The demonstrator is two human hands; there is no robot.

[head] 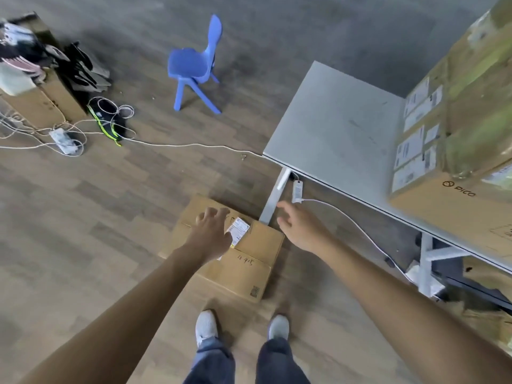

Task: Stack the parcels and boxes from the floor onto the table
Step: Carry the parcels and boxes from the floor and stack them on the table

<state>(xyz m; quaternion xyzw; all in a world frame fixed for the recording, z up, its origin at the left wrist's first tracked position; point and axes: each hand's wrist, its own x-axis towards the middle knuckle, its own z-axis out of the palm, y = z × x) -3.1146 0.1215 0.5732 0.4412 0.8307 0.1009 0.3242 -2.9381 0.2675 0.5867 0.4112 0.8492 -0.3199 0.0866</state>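
Wood-look flooring runs under a grey table already carrying stacked boxes at its far end. On the floor by the table leg lies a flat cardboard box, at the person's feet. Both hands reach down empty, the left hand spread above its top, the right hand open past its right edge. Next, I'd guess, comes gripping opposite sides and lifting.

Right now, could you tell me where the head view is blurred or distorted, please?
Head view: the stacked boxes at the right edge are smeared with blur; the table edge bows from wide-angle distortion; the cardboard box on the floor and both hands stay fairly sharp.
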